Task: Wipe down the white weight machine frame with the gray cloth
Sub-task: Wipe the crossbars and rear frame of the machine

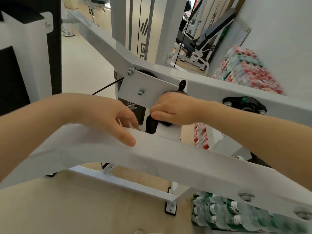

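Nearest you, a broad white beam of the weight machine frame runs across the lower half of the frame, from lower left to lower right, with your two bare forearms reaching over it. Your left hand sits at centre left, fingers straight and loosely spread, the fingertips touching the top face of that beam and holding nothing. Your right hand is just right of centre, its grip curled tight around a dark bundle, the gray cloth, which pokes out below the thumb and hangs against a short white upright between the near beam and the far one. A sliver of the same dark fabric shows above your knuckles, so the cloth lies inside and just under your grip, pressed to the metal below a white bolted plate. How much of the cloth is bunched in your palm cannot be told.

Behind your hands a second white beam crosses the middle of the frame, carrying a black bearing block at right. Shrink-wrapped packs of water bottles with red caps stack up at upper right, and more bottles lie on the floor at lower right. An incline bench stands at the top of the frame.
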A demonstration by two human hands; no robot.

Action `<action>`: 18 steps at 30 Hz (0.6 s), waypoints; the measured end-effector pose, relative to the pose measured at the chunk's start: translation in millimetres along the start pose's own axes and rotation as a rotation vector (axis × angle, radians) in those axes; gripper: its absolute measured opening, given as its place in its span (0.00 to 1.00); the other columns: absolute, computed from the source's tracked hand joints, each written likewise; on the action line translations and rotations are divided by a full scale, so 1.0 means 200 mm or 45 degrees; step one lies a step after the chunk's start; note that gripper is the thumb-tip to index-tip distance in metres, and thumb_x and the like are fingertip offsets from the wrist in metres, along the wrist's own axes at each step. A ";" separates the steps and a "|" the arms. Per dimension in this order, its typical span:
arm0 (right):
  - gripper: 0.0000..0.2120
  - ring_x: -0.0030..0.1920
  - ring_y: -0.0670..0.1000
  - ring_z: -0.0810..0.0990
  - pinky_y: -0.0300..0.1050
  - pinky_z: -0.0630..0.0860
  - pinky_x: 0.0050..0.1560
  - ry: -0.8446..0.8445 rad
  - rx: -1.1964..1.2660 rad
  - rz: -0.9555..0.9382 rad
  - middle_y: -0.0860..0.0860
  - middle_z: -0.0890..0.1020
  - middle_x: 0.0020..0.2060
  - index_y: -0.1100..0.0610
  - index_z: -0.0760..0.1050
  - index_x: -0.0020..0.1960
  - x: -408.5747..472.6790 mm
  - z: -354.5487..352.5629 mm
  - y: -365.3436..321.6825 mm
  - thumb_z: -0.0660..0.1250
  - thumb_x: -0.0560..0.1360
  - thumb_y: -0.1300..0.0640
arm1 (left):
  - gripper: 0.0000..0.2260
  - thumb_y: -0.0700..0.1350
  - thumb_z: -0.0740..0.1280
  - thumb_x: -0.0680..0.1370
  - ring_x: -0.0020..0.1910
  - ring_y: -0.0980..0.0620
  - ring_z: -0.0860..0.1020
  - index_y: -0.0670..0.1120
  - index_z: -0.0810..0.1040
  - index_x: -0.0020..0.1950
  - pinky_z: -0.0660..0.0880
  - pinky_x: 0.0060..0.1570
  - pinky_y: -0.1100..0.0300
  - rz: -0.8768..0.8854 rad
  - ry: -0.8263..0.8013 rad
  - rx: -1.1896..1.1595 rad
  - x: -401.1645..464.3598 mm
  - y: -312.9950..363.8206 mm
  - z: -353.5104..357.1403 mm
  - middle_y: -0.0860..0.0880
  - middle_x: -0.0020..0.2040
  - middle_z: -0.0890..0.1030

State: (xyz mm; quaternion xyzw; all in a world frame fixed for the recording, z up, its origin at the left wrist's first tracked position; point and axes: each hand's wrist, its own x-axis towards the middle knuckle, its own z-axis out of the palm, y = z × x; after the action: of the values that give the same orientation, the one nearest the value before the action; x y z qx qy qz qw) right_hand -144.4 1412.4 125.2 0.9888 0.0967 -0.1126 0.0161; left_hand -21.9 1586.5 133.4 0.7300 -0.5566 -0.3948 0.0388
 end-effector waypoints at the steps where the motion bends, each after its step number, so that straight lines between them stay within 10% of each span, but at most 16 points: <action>1: 0.19 0.42 0.50 0.70 0.50 0.67 0.55 -0.026 -0.072 0.060 0.48 0.75 0.38 0.58 0.76 0.49 0.04 -0.01 0.03 0.49 0.82 0.50 | 0.17 0.67 0.70 0.59 0.41 0.72 0.75 0.68 0.74 0.45 0.70 0.37 0.76 0.008 0.031 0.036 0.00 0.00 0.01 0.68 0.41 0.78; 11: 0.17 0.40 0.55 0.71 0.48 0.66 0.51 0.185 0.109 -0.306 0.55 0.77 0.39 0.64 0.75 0.47 -0.09 0.07 -0.06 0.51 0.79 0.55 | 0.10 0.63 0.72 0.60 0.37 0.71 0.74 0.68 0.74 0.37 0.67 0.32 0.77 0.099 0.194 0.006 -0.01 -0.04 0.06 0.71 0.38 0.76; 18: 0.16 0.51 0.57 0.73 0.47 0.66 0.57 0.132 -0.114 -0.103 0.57 0.78 0.47 0.63 0.73 0.53 0.01 0.00 0.14 0.51 0.81 0.53 | 0.13 0.65 0.71 0.60 0.39 0.67 0.75 0.65 0.73 0.39 0.68 0.35 0.71 0.032 0.212 0.017 -0.02 -0.05 0.07 0.66 0.40 0.77</action>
State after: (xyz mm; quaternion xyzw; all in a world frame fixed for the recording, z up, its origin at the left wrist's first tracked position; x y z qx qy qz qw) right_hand -137.1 1385.0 124.8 0.9869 0.1421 -0.0572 0.0507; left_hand -23.0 1598.1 120.6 0.7534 -0.5632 -0.3286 0.0849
